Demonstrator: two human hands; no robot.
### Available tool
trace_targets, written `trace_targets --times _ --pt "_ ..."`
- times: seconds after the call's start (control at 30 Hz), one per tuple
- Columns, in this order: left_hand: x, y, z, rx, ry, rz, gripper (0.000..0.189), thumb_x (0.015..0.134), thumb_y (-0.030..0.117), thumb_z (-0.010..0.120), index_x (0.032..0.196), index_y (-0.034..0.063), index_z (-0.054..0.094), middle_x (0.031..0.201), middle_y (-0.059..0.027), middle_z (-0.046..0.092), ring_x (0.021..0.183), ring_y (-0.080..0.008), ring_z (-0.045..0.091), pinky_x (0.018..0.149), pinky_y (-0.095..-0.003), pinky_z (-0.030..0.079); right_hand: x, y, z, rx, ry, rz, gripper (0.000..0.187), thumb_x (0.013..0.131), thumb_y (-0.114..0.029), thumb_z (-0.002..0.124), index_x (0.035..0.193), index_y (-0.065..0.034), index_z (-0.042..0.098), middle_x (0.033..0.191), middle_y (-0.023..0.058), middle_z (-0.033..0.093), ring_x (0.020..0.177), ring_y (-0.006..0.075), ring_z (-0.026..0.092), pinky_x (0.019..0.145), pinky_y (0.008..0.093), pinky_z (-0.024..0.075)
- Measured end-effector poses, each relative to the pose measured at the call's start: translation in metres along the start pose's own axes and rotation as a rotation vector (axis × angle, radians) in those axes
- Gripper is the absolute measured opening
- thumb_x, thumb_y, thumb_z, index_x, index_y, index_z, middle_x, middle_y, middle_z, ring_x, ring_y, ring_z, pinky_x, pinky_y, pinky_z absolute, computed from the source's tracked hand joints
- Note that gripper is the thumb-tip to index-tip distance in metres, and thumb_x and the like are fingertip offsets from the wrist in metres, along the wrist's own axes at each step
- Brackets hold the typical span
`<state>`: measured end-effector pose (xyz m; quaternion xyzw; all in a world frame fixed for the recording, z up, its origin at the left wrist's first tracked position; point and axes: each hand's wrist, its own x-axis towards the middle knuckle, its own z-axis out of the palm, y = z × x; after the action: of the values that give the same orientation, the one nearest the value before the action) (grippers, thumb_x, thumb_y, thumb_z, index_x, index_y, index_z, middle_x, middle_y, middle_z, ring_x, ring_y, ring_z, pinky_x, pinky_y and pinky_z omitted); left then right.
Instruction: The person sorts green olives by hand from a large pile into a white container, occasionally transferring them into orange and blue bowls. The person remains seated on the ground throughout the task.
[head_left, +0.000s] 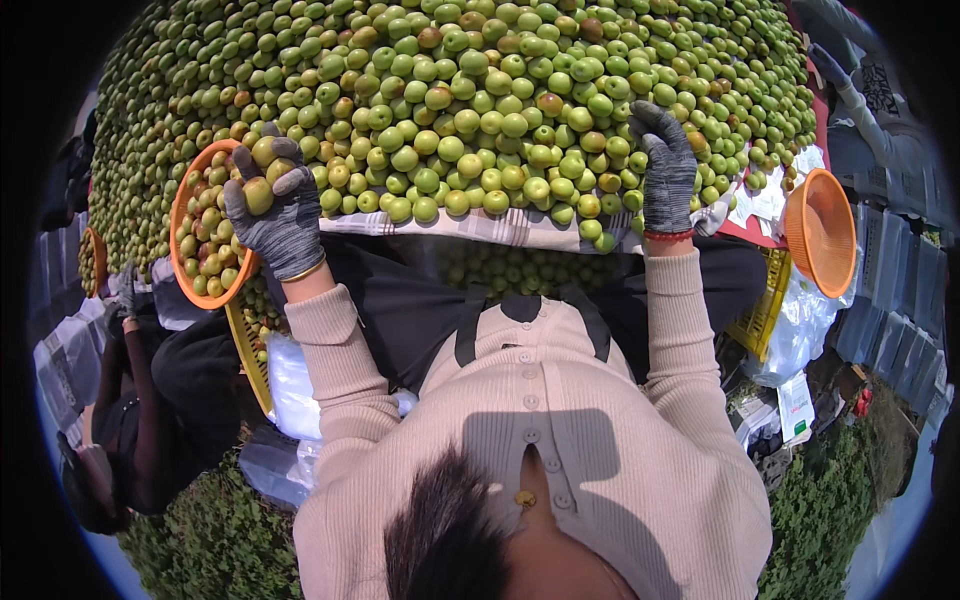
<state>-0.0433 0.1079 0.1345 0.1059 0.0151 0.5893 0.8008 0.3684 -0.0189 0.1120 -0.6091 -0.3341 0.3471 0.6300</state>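
Observation:
A broad heap of green jujubes (480, 97), some with brown patches, lies before me. My left hand (281, 225), in a grey knit glove, is turned up with several jujubes (259, 195) between its fingers. It is at the right rim of an orange plastic basket (180, 255), which holds many browner jujubes. At the heap's near right part is my right hand (667, 172), gloved alike, with a red bracelet at the wrist. Its fingers curl down over the fruit; whether one is in its grip is hidden.
Plaid cloth (487, 229) edges the heap. At right, a second orange basket (821, 232) is tilted above a yellow crate (761, 300) and clear plastic bags (802, 322). Another yellow crate (251, 360) stands at left, near a seated person (142, 390). Another person's gloved hand (829, 67) shows far right.

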Motion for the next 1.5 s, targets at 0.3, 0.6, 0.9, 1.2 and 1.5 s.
trace_targets --times 0.3,0.6,0.9,1.2,1.5 --pt "-0.019 0.164 -0.037 2.718 0.636 0.414 0.037 0.078 0.016 0.074 0.114 0.0107 0.067 0.120 -0.0133 0.057 0.113 -0.0302 0.053 0.100 -0.0377 0.042 0.033 0.028 0.077 -0.879 -0.424 -0.574 0.045 0.077 0.008 0.055 0.116 -0.0136 0.063 0.115 0.0080 0.064 0.107 0.0281 0.060 0.097 0.0385 0.0475" --pt "0.064 -0.012 -0.012 2.595 0.029 0.653 0.039 0.085 0.013 0.064 0.123 0.0157 0.062 0.133 -0.0108 0.054 0.124 -0.0284 0.050 0.110 -0.0476 0.029 0.099 0.025 0.106 -1.208 -0.344 -0.546 0.040 0.082 -0.023 0.067 0.120 -0.0165 0.060 0.118 0.0074 0.061 0.111 0.0288 0.055 0.101 0.0437 0.0365" --pt "0.123 -0.158 -0.018 2.795 -0.583 -0.064 0.029 0.085 0.045 0.060 0.107 0.0280 0.069 0.129 0.0044 0.056 0.136 -0.0278 0.035 0.107 -0.0699 0.011 0.108 0.019 0.045 -1.420 -0.319 -0.572 0.017 0.084 -0.023 0.061 0.094 -0.0106 0.065 0.094 0.0091 0.061 0.092 0.0302 0.058 0.083 0.0424 0.0456" --pt "0.083 -0.093 -0.047 2.708 -0.298 0.330 0.021 0.089 0.032 0.061 0.105 0.0229 0.069 0.120 0.0008 0.062 0.127 -0.0251 0.047 0.110 -0.0559 0.017 0.194 0.040 0.050 -1.351 -0.389 -0.125 0.052 0.081 -0.024 0.070 0.130 -0.0220 0.053 0.128 0.0106 0.056 0.118 0.0294 0.055 0.099 0.0406 0.0446" --pt "0.057 -0.084 -0.056 2.633 -0.277 0.269 0.034 0.089 0.011 0.057 0.120 0.0243 0.063 0.133 0.0019 0.057 0.132 -0.0230 0.044 0.112 -0.0544 0.018 0.153 0.024 0.058 -0.709 -0.298 0.003 0.034 0.087 -0.032 0.065 0.108 -0.0051 0.067 0.096 0.0114 0.068 0.087 0.0218 0.065 0.082 0.0331 0.0516"
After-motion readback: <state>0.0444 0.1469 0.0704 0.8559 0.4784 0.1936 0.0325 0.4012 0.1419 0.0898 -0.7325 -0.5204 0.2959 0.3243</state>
